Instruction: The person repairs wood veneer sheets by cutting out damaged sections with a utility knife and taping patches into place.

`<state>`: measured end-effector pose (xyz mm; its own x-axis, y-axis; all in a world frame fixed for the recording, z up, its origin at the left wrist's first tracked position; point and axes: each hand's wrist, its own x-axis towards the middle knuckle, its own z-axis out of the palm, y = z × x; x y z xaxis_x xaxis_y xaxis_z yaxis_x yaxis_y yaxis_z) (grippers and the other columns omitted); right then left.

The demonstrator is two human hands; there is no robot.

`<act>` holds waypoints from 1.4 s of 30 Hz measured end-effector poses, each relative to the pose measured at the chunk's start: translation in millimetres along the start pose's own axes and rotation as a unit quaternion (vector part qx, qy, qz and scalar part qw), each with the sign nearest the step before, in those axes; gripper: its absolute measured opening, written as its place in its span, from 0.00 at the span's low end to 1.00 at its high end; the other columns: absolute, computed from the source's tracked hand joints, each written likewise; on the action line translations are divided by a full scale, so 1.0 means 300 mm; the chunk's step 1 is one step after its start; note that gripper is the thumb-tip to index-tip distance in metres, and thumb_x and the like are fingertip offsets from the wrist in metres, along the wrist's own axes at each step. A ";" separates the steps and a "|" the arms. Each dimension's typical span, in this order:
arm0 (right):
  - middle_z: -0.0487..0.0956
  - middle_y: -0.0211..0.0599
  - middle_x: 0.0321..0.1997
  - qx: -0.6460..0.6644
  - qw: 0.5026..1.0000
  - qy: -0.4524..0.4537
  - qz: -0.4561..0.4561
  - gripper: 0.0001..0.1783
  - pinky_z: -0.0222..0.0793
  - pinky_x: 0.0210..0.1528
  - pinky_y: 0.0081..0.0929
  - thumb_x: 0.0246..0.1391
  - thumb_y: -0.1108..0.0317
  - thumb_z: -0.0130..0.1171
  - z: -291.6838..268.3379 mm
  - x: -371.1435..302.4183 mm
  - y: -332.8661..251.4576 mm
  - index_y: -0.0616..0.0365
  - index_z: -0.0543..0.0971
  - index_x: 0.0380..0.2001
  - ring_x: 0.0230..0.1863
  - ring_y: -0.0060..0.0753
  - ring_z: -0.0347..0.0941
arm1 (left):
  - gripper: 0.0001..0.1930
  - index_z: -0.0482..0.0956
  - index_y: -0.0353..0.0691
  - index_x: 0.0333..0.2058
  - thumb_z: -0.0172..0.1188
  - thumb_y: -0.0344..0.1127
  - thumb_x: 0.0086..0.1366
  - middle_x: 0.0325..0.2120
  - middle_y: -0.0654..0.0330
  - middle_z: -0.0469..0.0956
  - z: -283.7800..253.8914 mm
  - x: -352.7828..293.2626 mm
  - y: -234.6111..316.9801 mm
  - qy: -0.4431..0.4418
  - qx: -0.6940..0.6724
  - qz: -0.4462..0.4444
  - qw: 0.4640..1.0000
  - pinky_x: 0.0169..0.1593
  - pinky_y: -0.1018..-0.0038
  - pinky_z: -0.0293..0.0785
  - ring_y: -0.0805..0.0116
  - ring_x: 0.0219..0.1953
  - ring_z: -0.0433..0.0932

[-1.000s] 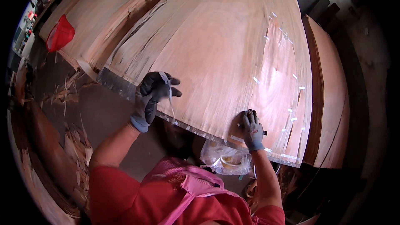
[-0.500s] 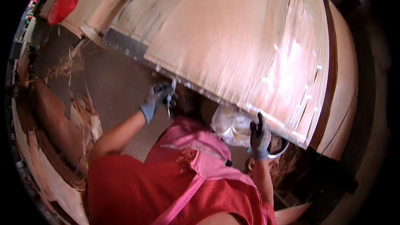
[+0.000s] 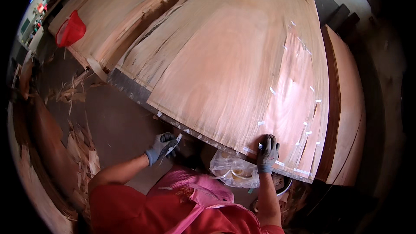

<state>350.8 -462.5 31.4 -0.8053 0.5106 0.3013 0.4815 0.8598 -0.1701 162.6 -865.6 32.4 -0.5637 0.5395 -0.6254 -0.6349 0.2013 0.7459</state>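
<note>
A broad sheet of pale wood veneer [image 3: 208,78] lies over a table, with a pinkish veneer strip [image 3: 292,91] along its right part. Short white tape pieces [image 3: 272,91] dot that strip's edges. My left hand [image 3: 160,146], in a grey and black glove, is closed on a strip of white tape [image 3: 178,138] just off the table's front edge. Near the front edge of the veneer, my gloved right hand [image 3: 268,154] rests with its fingers bent and pressed down. A small white tape piece shows at those fingertips, partly covered.
Under the front edge hangs a clear plastic bag [image 3: 234,171]. A red basket-like container [image 3: 71,30] sits on another veneer stack at the far left. Veneer scraps [image 3: 80,147] litter the left side. More stacked veneer [image 3: 349,117] stands at the right.
My right hand has moved from below the front edge up onto the veneer, its fingers now pressed down. The left hand still holds the tape strip. The view has shifted.
</note>
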 end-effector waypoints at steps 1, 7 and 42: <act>0.73 0.41 0.57 -0.002 1.000 -0.007 -0.003 0.29 0.72 0.48 0.42 0.43 0.70 0.61 -0.015 0.009 -0.019 0.51 0.75 0.54 0.50 0.50 0.71 | 0.10 0.75 0.38 0.42 0.62 0.34 0.64 0.32 0.51 0.83 -0.003 -0.007 -0.021 -0.009 -0.033 0.017 0.999 0.27 0.69 0.81 0.62 0.28 0.83; 0.72 0.44 0.58 -0.014 1.000 -0.017 -0.018 0.31 0.72 0.46 0.46 0.43 0.65 0.61 0.022 -0.010 0.014 0.53 0.73 0.55 0.48 0.53 0.71 | 0.21 0.70 0.34 0.55 0.60 0.27 0.63 0.42 0.49 0.81 -0.052 -0.186 -0.202 -0.011 0.002 0.011 1.000 0.38 0.62 0.83 0.58 0.35 0.83; 0.63 0.48 0.68 0.140 0.905 -0.095 -0.390 0.41 0.51 0.69 0.46 0.52 0.47 0.60 0.375 0.478 -2.078 0.59 0.63 0.64 0.72 0.51 0.51 | 0.23 0.69 0.42 0.58 0.55 0.41 0.66 0.43 0.52 0.79 -1.466 -0.502 0.044 0.222 -0.154 0.094 0.958 0.28 0.74 0.75 0.64 0.30 0.81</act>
<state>-103.8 -924.5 75.0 -0.9202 -0.2833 0.2701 -0.3443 0.9140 -0.2144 6.6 -1303.7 35.6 -0.8087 0.1277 -0.5742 -0.5881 -0.1530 0.7942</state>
